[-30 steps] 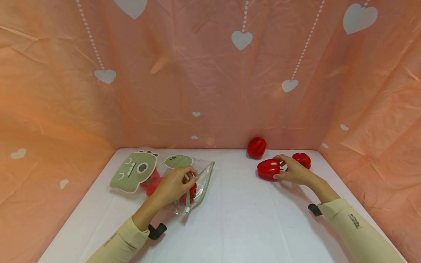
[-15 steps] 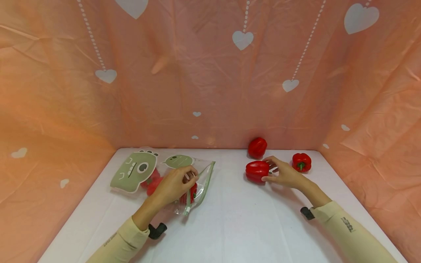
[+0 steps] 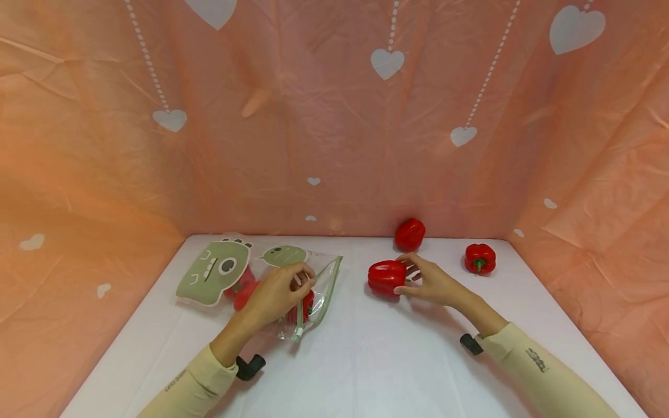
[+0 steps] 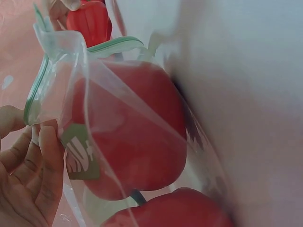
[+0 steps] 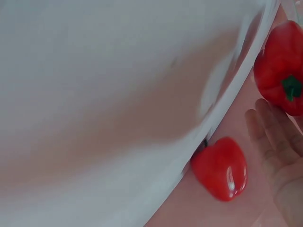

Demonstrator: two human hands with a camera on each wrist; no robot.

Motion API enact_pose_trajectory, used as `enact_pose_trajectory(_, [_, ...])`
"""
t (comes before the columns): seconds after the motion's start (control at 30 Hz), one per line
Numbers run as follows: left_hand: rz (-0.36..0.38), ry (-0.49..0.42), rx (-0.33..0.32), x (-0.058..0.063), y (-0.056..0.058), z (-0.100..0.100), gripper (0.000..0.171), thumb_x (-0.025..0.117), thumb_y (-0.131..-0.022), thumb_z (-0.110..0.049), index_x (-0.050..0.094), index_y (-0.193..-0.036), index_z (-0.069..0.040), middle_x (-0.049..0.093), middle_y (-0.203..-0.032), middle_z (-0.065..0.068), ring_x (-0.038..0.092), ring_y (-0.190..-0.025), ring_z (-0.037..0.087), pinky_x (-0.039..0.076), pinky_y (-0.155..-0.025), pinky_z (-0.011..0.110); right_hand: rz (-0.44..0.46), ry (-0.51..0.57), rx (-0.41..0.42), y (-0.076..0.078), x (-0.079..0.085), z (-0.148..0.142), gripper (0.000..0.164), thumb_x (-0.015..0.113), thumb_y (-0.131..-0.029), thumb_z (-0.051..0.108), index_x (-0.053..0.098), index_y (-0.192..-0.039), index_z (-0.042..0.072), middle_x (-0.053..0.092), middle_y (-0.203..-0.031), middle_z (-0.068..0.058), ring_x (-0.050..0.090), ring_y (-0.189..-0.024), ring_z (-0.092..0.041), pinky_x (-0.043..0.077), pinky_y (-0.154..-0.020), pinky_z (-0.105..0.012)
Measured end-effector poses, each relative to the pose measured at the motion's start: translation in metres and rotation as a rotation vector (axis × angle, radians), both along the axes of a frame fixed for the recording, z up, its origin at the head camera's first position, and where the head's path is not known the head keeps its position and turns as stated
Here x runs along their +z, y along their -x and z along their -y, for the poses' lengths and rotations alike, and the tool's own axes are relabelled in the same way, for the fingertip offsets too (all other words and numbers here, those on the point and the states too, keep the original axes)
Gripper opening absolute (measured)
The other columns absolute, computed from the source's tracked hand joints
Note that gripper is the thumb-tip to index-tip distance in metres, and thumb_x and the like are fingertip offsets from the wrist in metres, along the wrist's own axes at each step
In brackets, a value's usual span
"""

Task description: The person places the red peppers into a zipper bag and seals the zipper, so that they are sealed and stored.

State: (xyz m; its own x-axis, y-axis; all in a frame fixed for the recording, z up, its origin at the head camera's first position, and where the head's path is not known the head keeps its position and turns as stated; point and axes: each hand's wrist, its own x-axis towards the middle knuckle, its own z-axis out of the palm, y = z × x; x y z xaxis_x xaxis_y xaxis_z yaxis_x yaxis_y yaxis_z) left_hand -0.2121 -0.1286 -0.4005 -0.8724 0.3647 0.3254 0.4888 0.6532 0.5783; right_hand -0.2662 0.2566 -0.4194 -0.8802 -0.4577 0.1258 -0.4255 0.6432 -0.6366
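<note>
My left hand [image 3: 277, 293] pinches the green-edged mouth of a clear zip bag [image 3: 328, 284] printed with green dinosaur faces. Inside the bag lie red bell peppers; one pepper [image 4: 137, 127] fills the left wrist view just inside the opening, its stem toward another below it. To the right, my right hand [image 3: 431, 281] grips a red bell pepper [image 3: 385, 277] between thumb and fingers, on its stem side. The right wrist view shows this held pepper [image 5: 284, 66] with its green stem. A gap lies between it and the bag's mouth.
One loose red bell pepper [image 3: 410, 234] sits at the back edge of the white table [image 3: 355, 360], another [image 3: 479, 258] at the back right. Pink-orange cloth [image 3: 334, 145] with white hearts hangs behind and on both sides.
My right hand has carried its pepper leftward across the table, closer to the bag, away from the back-right pepper. The left hand and bag stay where they were.
</note>
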Motion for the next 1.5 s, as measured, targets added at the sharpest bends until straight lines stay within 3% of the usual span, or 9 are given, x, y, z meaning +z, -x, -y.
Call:
enact_pose_trajectory(0.43, [0.006, 0.004, 0.005, 0.001, 0.0, -0.001, 0.009, 0.078, -0.1, -0.018, 0.073, -0.107, -0.016, 0.069, -0.089, -0.009, 0.062, -0.079, 0.007, 0.056, -0.072, 0.026, 0.011, 0.073, 0.049, -0.01, -0.001, 0.032, 0.068, 0.089, -0.09, 0.028, 0.054, -0.143, 0.006, 0.07, -0.128, -0.012, 0.068, -0.112, -0.029, 0.062, -0.089, -0.036])
enact_pose_trajectory(0.87, [0.006, 0.001, 0.005, 0.0, 0.001, -0.001, 0.009, 0.077, -0.1, -0.018, 0.073, -0.107, -0.017, 0.069, -0.089, -0.01, 0.062, -0.078, 0.007, 0.055, -0.072, 0.027, -0.031, 0.122, 0.05, -0.012, -0.006, 0.066, 0.066, 0.089, -0.089, 0.03, 0.056, -0.14, 0.006, 0.068, -0.123, -0.014, 0.07, -0.093, -0.018, 0.061, -0.078, -0.027])
enact_pose_trajectory(1.5, [0.02, 0.009, 0.014, 0.001, 0.0, -0.003, 0.011, 0.078, -0.1, -0.017, 0.073, -0.109, -0.016, 0.07, -0.09, -0.008, 0.063, -0.079, 0.008, 0.056, -0.07, 0.025, 0.173, 0.245, -0.051, -0.02, -0.009, 0.11, 0.064, 0.087, -0.092, 0.025, 0.052, -0.142, 0.006, 0.063, -0.129, -0.02, 0.075, -0.082, -0.018, 0.064, -0.069, -0.035])
